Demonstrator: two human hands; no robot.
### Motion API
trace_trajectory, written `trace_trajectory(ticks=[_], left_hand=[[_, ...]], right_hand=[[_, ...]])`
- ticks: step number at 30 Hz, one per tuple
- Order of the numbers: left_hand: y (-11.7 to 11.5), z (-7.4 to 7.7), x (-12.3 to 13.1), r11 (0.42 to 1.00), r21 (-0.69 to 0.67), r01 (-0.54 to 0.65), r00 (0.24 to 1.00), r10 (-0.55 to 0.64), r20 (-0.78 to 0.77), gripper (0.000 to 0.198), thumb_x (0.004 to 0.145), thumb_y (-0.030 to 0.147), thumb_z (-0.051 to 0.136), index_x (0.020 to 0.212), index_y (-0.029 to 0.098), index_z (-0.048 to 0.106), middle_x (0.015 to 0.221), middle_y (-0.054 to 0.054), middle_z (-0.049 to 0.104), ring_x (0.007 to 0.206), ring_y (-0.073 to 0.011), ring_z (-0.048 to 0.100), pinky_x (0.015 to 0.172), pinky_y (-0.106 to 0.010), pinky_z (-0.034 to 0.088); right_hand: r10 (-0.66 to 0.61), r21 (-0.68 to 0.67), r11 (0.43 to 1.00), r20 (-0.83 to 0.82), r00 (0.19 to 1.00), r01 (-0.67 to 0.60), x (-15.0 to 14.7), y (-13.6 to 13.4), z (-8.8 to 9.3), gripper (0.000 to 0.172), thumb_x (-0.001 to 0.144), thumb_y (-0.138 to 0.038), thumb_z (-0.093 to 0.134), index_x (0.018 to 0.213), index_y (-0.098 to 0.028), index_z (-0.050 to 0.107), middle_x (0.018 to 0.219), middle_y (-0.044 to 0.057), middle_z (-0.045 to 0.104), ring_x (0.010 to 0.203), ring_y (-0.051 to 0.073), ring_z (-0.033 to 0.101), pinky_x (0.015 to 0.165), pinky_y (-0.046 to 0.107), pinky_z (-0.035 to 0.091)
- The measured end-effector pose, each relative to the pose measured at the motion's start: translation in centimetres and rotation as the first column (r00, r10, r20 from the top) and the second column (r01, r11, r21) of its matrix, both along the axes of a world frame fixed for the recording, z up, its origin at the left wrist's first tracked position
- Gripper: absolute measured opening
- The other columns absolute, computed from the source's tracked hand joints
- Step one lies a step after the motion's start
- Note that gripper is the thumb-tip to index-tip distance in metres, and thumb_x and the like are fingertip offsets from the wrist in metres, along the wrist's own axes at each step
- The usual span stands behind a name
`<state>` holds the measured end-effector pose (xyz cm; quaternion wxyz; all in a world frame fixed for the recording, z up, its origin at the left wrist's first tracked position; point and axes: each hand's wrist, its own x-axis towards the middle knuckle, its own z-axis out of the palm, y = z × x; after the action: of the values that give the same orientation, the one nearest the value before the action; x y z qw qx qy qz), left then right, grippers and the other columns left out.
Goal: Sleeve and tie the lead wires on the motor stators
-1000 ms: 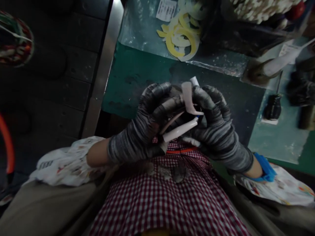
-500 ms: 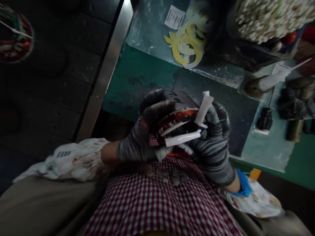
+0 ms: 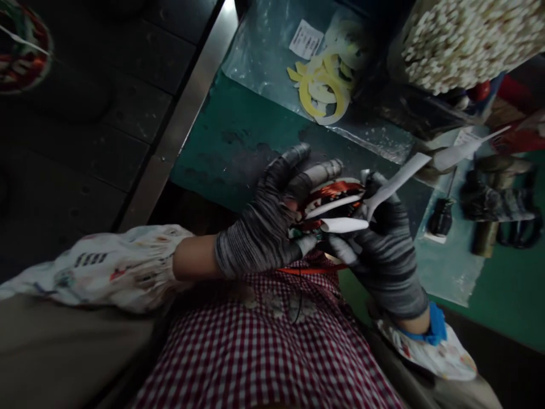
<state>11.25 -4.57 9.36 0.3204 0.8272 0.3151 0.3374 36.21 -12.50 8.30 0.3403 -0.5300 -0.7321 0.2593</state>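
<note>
A motor stator (image 3: 334, 192) with red-brown copper windings is held up in front of the checked apron (image 3: 272, 346). My left hand (image 3: 261, 218), in a grey striped glove, grips its left side, fingers over the far rim and thumb at the near edge. On the opposite side my right hand (image 3: 385, 247), gloved alike, is closed round the stator's right edge. A white insulation strip (image 3: 344, 225) crosses the stator's near side. Another white strip (image 3: 398, 180) sticks out to the upper right by my right fingers. The stator's underside is hidden.
Yellow rings (image 3: 321, 94) and a label (image 3: 305, 38) lie on plastic sheeting. Beyond my right hand are a white nozzle bottle (image 3: 457, 152), a black-handled screwdriver (image 3: 440, 217) and a bundle of white sleeves (image 3: 464, 45). A metal table edge (image 3: 183, 113) runs at left; another wound stator (image 3: 23, 51) is beyond.
Both hands and the stator have shifted right. My left fingers now reach farther over the rim. The upright white strip now leans out to the upper right.
</note>
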Motion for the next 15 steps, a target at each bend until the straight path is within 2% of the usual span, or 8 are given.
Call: trace_trajectory(ticks=[2, 3, 6, 8, 10, 12, 15], left_hand=[[0.2, 0.6, 0.1, 0.999, 0.03, 0.041, 0.998, -0.04, -0.046, 0.079, 0.099, 0.029, 0.078, 0.168, 0.012, 0.042, 0.177, -0.023, 0.046, 0.172, -0.0454, 0.036, 0.144, -0.068, 0.033], [0.3, 0.9, 0.1, 0.997, 0.042, 0.06, 0.996, -0.057, -0.061, 0.079, 0.1, 0.032, 0.077, 0.168, 0.012, 0.042, 0.178, -0.024, 0.046, 0.172, -0.0455, 0.037, 0.144, -0.068, 0.033], [0.3, 1.6, 0.1, 0.997, 0.019, 0.068, 0.99, -0.065, -0.129, 0.075, 0.106, 0.041, 0.073, 0.17, 0.016, 0.043, 0.181, -0.019, 0.045, 0.174, -0.0425, 0.035, 0.145, -0.065, 0.032], [0.2, 2.0, 0.3, 0.999, -0.019, 0.036, 0.983, -0.038, -0.178, 0.071, 0.107, 0.043, 0.072, 0.169, 0.02, 0.046, 0.182, -0.013, 0.045, 0.175, -0.0403, 0.034, 0.145, -0.063, 0.033], [0.2, 2.2, 0.4, 0.999, -0.037, 0.02, 0.981, -0.027, -0.194, 0.072, 0.104, 0.044, 0.075, 0.167, 0.026, 0.047, 0.182, -0.006, 0.047, 0.175, -0.0381, 0.035, 0.146, -0.061, 0.033], [0.3, 2.1, 0.5, 0.999, -0.036, 0.03, 0.982, -0.036, -0.183, 0.075, 0.101, 0.041, 0.077, 0.168, 0.031, 0.045, 0.181, -0.004, 0.048, 0.175, -0.0362, 0.035, 0.147, -0.06, 0.032], [0.5, 1.5, 0.5, 0.999, -0.048, 0.022, 0.993, -0.028, -0.117, 0.072, 0.104, 0.036, 0.07, 0.17, 0.035, 0.041, 0.179, -0.004, 0.05, 0.175, -0.0342, 0.037, 0.148, -0.06, 0.033]], right_hand=[[0.0, 0.108, 0.994, 0.04, 0.999, -0.004, 0.5, 0.6, -0.2, 0.063, 0.098, -0.028, 0.082, 0.156, -0.048, 0.068, 0.187, -0.002, 0.037, 0.164, 0.047, 0.051, 0.126, 0.073, 0.056], [0.003, 0.167, 0.986, 0.059, 0.998, -0.013, 0.7, 0.9, -0.2, 0.052, 0.096, -0.029, 0.083, 0.145, -0.046, 0.075, 0.184, -0.002, 0.041, 0.161, 0.047, 0.053, 0.124, 0.071, 0.058], [0.004, 0.256, 0.966, 0.106, 0.994, -0.031, 1.0, 1.2, -0.4, 0.036, 0.096, -0.032, 0.083, 0.131, -0.039, 0.081, 0.176, 0.001, 0.05, 0.16, 0.047, 0.054, 0.126, 0.071, 0.055], [-0.002, 0.229, 0.973, 0.095, 0.995, -0.02, 1.0, 0.9, -0.6, 0.034, 0.095, -0.031, 0.086, 0.128, -0.037, 0.081, 0.176, 0.003, 0.049, 0.161, 0.046, 0.052, 0.129, 0.07, 0.054], [-0.051, 0.186, 0.982, 0.091, 0.995, 0.034, 0.7, 0.3, -0.8, 0.04, 0.094, -0.029, 0.089, 0.132, -0.036, 0.079, 0.177, 0.006, 0.047, 0.161, 0.044, 0.053, 0.125, 0.067, 0.058], [-0.133, 0.152, 0.982, 0.124, 0.983, 0.114, 0.0, -0.4, -0.8, 0.049, 0.095, -0.029, 0.089, 0.141, -0.039, 0.075, 0.176, 0.007, 0.047, 0.16, 0.043, 0.054, 0.121, 0.068, 0.062], [-0.232, 0.134, 0.967, 0.137, 0.963, 0.214, -1.3, -0.8, -0.2, 0.056, 0.098, -0.026, 0.083, 0.149, -0.047, 0.07, 0.181, 0.003, 0.041, 0.159, 0.044, 0.054, 0.121, 0.071, 0.061]])
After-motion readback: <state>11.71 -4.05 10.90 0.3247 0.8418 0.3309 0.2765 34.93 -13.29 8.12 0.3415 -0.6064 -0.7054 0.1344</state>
